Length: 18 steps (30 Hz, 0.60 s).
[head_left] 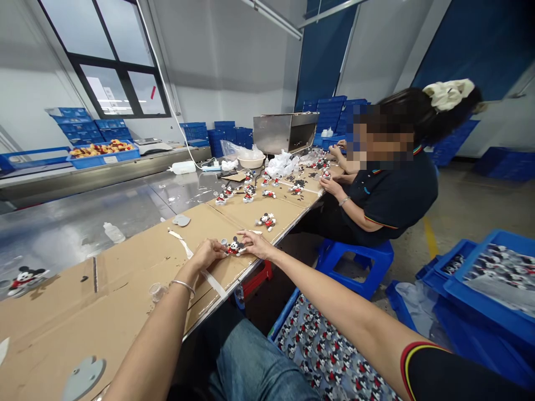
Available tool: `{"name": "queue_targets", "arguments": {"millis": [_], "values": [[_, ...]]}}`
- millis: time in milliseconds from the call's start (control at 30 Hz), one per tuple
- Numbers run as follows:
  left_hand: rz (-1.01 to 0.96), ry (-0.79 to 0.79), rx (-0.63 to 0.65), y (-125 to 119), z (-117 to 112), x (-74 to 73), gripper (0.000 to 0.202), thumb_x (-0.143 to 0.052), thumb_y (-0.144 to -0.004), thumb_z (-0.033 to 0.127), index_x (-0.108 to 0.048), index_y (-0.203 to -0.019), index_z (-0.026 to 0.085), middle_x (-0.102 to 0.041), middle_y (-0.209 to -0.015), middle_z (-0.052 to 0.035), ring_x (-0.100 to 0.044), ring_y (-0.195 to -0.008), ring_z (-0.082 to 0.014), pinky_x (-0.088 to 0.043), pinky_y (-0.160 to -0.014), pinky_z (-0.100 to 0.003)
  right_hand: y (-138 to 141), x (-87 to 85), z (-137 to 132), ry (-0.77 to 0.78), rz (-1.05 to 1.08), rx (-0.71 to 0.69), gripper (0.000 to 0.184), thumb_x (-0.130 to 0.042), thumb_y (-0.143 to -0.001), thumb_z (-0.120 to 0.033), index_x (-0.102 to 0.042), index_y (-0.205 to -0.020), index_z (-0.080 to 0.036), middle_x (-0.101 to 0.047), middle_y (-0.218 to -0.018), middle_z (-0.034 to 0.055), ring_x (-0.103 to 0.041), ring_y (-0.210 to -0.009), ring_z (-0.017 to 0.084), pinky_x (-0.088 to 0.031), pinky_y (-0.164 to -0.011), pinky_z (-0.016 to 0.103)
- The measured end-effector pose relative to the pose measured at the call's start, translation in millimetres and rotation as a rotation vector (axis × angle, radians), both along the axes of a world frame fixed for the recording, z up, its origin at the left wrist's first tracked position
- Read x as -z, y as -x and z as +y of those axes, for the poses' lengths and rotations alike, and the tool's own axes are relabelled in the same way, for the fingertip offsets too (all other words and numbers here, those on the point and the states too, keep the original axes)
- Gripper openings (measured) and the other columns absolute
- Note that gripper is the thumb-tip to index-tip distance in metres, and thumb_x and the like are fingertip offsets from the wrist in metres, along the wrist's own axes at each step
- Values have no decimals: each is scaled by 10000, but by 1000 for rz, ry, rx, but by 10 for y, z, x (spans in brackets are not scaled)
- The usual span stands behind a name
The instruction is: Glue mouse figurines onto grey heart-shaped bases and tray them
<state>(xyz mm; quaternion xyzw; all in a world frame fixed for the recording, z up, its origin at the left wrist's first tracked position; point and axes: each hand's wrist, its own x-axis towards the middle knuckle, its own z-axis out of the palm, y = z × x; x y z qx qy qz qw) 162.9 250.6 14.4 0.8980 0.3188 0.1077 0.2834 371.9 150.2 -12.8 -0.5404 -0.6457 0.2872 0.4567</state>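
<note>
Far left, a black-framed window [119, 64] above stacked blue crates [113, 131]. Far centre, an open-sided metal box [272, 133]. Right, a blue plastic stool [353, 250] beneath a seated co-worker [395, 186].

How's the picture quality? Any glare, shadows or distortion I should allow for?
Head view: the window is bright, and glare whitens patches of the metal table; head view: soft shadows on the cardboard, wide-angle stretching toward the edges; head view: the figure between left hand and right hand is too small to judge the exact grip.
</note>
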Motion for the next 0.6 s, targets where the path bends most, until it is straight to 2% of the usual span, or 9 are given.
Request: {"name": "queue_targets", "arguments": {"millis": [200,600], "values": [[26,-23,-8,-6,11,14,231,-641,-842,353,-642,-932,141,-645,-887,-24,-615,-818,-180,-508,-777,-384,11,-33,-21,-4,-45,22,682,-802,-622,-217,-531,-1247,-238,-657,-825,-29,-634,-902,182,-426,-902,328],[34,-57,32,3,24,14,259,-619,-855,382,-640,-951,142,-645,-902,-28,-615,-819,-181,-509,-774,-383,-1,8,0,13,-46,34,655,-808,-629,-232,-530,-1222,-231,-658,-844,-22,-644,-902,188,-443,-872,322]]}}
